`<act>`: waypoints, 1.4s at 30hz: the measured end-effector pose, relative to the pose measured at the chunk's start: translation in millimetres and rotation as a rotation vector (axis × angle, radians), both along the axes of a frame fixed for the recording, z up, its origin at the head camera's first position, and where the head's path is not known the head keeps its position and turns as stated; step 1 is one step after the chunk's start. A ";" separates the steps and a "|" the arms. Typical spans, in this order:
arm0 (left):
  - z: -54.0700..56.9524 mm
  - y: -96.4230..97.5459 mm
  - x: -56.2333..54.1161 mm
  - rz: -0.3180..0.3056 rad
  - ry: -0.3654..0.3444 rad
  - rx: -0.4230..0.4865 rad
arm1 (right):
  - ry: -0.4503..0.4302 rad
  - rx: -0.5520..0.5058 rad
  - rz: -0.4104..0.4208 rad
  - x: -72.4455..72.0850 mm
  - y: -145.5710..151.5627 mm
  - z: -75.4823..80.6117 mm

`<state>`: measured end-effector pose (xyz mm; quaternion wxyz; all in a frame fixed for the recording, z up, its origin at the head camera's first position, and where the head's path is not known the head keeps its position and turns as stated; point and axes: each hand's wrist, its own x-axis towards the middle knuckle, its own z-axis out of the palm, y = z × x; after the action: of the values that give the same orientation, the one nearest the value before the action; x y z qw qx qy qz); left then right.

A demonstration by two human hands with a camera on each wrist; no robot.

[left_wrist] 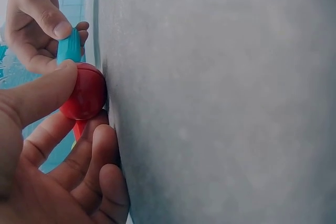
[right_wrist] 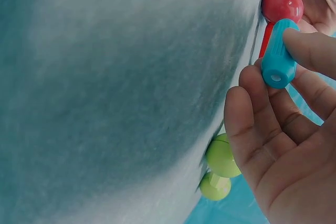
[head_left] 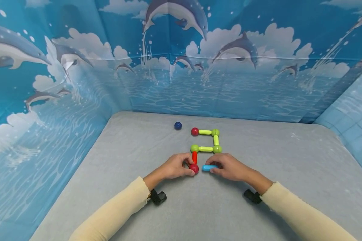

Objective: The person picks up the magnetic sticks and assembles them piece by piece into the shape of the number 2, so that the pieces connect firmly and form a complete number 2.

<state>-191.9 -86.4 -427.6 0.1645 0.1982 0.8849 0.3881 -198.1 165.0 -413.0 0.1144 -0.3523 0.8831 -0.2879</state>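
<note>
My left hand [head_left: 177, 166] pinches a red ball [head_left: 194, 168] between thumb and fingers, low on the table. A red rod [head_left: 194, 157] runs from that ball up to a green ball [head_left: 194, 148]. My right hand [head_left: 231, 166] pinches a light blue rod [head_left: 209, 167] between thumb and fingers, its free end pointing at the red ball. In the head view a small gap separates rod and ball. The right wrist view shows the blue rod [right_wrist: 280, 53] with a pale round spot on its near end, overlapping the red ball [right_wrist: 282, 4] behind it.
Beyond the hands, the joined chain continues through a yellow-green rod [head_left: 205, 149], more green balls [head_left: 217, 149] and rods to another red ball [head_left: 195, 131]. A dark blue ball [head_left: 178, 126] lies apart on the grey table [head_left: 132, 140]. A dolphin-print curtain [head_left: 181, 87] stands behind the table.
</note>
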 end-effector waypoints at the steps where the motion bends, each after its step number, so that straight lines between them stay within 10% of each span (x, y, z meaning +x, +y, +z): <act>1: -0.2 0.0 0.0 -0.001 0.000 0.000 | -0.002 -0.001 0.000 -0.1 -0.5 -0.1; 42: 2.6 0.5 3.5 0.014 -0.016 0.002 | -0.048 -0.016 -0.053 -14.0 6.9 2.4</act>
<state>-188.4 -85.9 -425.0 0.1687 0.1890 0.8846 0.3916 -212.1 171.9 -410.6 0.1251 -0.3226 0.8868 -0.3062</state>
